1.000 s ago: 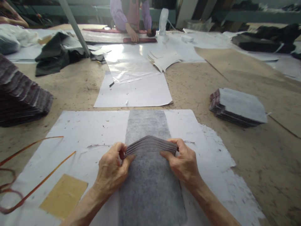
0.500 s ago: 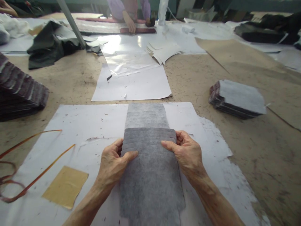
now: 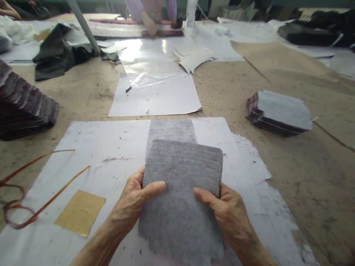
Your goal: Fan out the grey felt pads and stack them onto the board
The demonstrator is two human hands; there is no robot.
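Between my two hands is a stack of grey fabric-like pieces (image 3: 181, 207), its far edges fanned in steps. My left hand (image 3: 138, 195) grips the left side, thumb on top and fingers out of sight at the edge and below. On the right side, my right hand (image 3: 224, 207) holds the stack the same way. Beyond it, more lighter grey pieces (image 3: 173, 127) lie overlapped on the white paper sheet (image 3: 111, 136), partly covered by the held stack.
At left are a tall stack of dark pieces (image 3: 24, 103), an orange-brown strap (image 3: 52, 199) and a tan square (image 3: 81, 212). A tied grey bundle (image 3: 283, 111) sits at right. Plastic film (image 3: 149, 70) lies ahead. Across the table, another person's hand (image 3: 149, 26) rests on dark red material.
The held stack has lifted and turned slightly clockwise, away from the pieces beneath. My right hand has moved down and right along its edge.
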